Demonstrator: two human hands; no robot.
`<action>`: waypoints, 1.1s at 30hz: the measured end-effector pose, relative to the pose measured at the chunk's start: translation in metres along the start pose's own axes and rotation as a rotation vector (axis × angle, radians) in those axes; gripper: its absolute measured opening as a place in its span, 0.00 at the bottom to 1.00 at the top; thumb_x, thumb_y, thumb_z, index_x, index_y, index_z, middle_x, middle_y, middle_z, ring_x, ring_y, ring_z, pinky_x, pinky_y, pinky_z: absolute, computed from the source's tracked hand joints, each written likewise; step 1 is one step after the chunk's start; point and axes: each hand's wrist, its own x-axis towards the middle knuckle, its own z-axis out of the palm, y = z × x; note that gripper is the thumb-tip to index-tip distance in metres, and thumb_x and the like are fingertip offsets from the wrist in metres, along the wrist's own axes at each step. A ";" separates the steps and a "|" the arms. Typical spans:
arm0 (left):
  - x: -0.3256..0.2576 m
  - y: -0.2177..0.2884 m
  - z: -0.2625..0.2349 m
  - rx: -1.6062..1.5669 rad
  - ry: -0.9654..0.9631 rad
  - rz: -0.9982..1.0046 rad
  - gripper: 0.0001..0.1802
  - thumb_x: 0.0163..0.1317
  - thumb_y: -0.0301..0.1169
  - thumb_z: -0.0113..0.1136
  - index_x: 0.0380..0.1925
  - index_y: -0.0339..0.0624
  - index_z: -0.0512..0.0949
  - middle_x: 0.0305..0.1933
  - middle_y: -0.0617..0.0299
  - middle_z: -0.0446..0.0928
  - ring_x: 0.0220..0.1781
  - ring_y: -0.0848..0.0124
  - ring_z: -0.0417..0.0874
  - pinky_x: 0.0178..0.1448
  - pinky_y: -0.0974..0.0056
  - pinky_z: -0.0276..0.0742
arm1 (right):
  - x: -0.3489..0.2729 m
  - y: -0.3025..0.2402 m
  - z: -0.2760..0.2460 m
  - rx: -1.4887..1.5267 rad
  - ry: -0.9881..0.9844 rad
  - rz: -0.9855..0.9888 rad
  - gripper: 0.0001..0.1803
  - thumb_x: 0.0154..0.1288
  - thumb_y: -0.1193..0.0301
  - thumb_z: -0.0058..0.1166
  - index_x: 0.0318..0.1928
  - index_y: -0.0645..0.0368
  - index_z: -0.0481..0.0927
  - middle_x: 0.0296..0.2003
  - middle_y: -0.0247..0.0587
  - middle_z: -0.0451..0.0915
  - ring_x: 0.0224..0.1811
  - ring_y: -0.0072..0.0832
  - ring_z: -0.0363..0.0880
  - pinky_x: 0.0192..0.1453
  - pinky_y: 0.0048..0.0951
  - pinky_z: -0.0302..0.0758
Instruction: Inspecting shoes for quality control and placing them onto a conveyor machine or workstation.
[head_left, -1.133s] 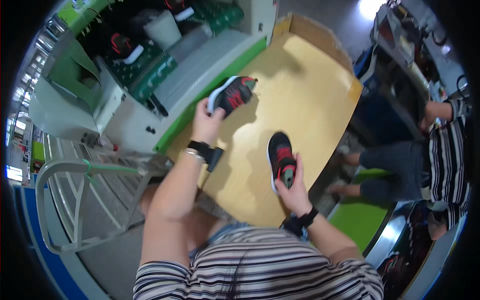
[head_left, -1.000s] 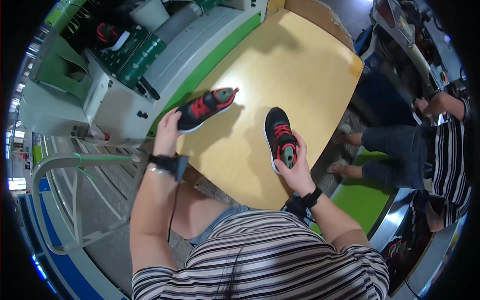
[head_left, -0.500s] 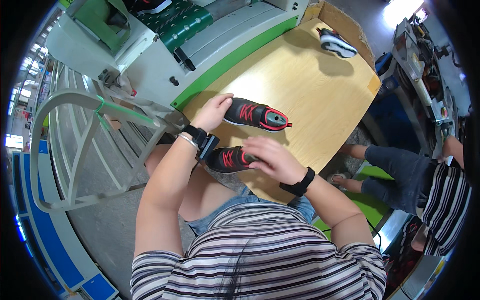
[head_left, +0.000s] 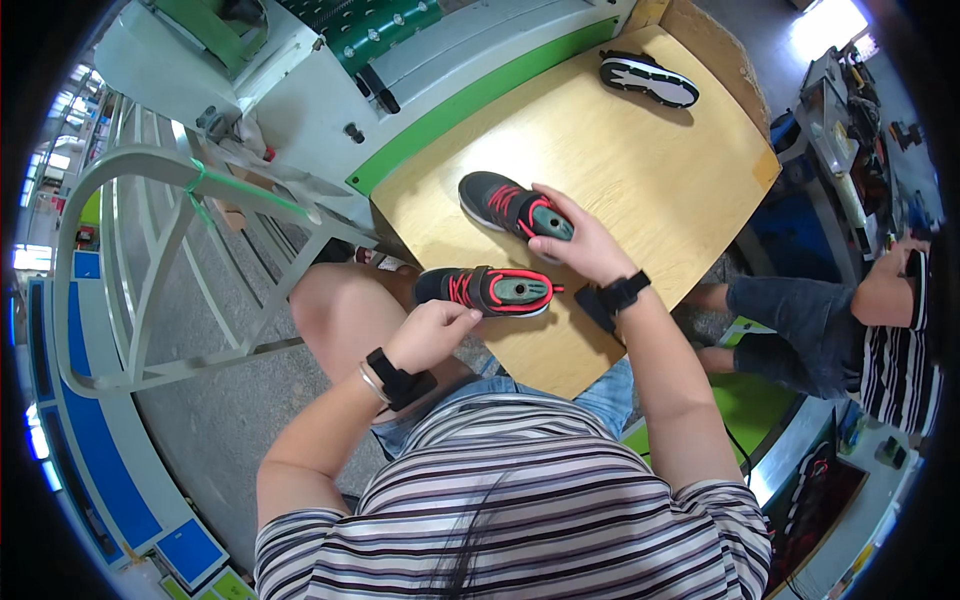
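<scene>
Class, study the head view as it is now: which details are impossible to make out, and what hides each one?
All in the head view:
- Lower shoe: its underside faces away, hidden by the shoe itself.
- Right hand: some fingers are hidden behind it and the upper shoe.
- Far shoe: its laces are hidden, as the sole faces the camera.
- Green belt: cut off by the top edge.
- Co-worker: head cut off by the right rim.

Shoe (head_left: pixel 497 207) partly hidden (heel end) by right hand (head_left: pixel 588 245), green machine part (head_left: pixel 388 36) cut off above
</scene>
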 end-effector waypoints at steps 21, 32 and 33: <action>0.070 0.172 -0.140 -0.667 0.719 0.662 0.46 0.67 0.25 0.61 0.78 0.35 0.44 0.71 0.47 0.64 0.68 0.61 0.70 0.75 0.60 0.63 | 0.121 -0.156 -0.090 0.121 0.660 -0.569 0.33 0.67 0.69 0.65 0.67 0.59 0.64 0.54 0.45 0.77 0.55 0.29 0.78 0.59 0.31 0.77; 0.200 0.164 -0.217 -0.109 1.204 0.540 0.42 0.74 0.36 0.53 0.78 0.28 0.44 0.82 0.28 0.35 0.83 0.37 0.42 0.83 0.47 0.45 | 0.337 -0.125 -0.125 -0.532 0.679 -0.387 0.42 0.67 0.60 0.62 0.78 0.44 0.57 0.63 0.51 0.78 0.67 0.52 0.74 0.69 0.53 0.70; 0.185 0.155 -0.192 -0.070 1.119 0.624 0.43 0.75 0.35 0.51 0.78 0.27 0.40 0.82 0.30 0.32 0.84 0.37 0.38 0.84 0.49 0.41 | 0.325 -0.114 -0.129 -0.521 0.681 -0.401 0.40 0.67 0.59 0.61 0.77 0.46 0.60 0.63 0.51 0.78 0.67 0.52 0.74 0.69 0.54 0.70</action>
